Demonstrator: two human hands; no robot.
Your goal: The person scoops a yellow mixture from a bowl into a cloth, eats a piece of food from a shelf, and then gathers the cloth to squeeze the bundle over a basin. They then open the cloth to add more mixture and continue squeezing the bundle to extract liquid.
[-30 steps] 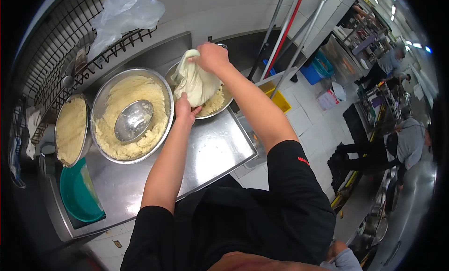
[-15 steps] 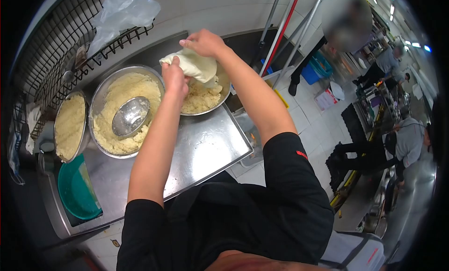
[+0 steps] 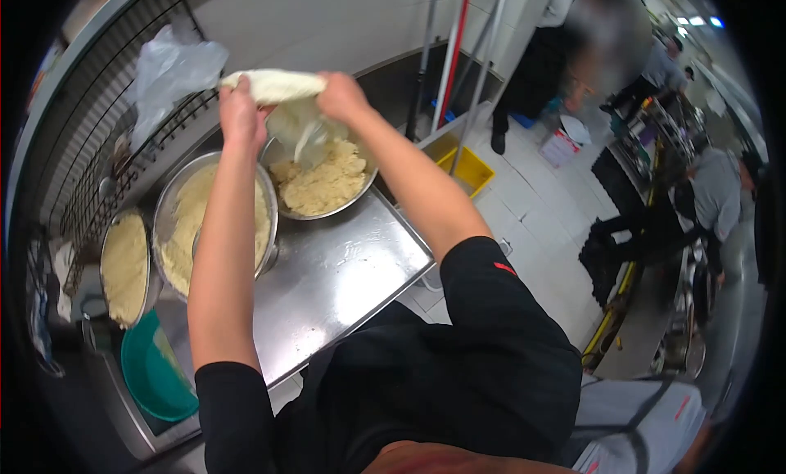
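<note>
Both hands grip a white cloth (image 3: 277, 87), which looks like a cloth bag, stretched between them above the right metal bowl (image 3: 358, 197). My left hand (image 3: 242, 116) is closed on its left end, and my right hand (image 3: 342, 97) on its right end. Below it, a blurred whitish part hangs toward the crumbly pale-yellow food (image 3: 323, 183) in that bowl. My left forearm crosses in front of the middle metal bowl (image 3: 273, 216), which holds similar food (image 3: 176, 241) and hides most of a metal scoop bowl there.
A smaller bowl of pale food (image 3: 124, 269) and a green basin (image 3: 151, 376) stand at the left of the steel table (image 3: 344, 269). A wire rack (image 3: 106, 97) holds a plastic bag (image 3: 172, 73). Poles (image 3: 450, 56) and a yellow bucket (image 3: 467, 171) stand right; people are beyond.
My hands have spread apart and raised the cloth, pulling it out lengthwise. The view has shifted, and a person at the upper right has come closer.
</note>
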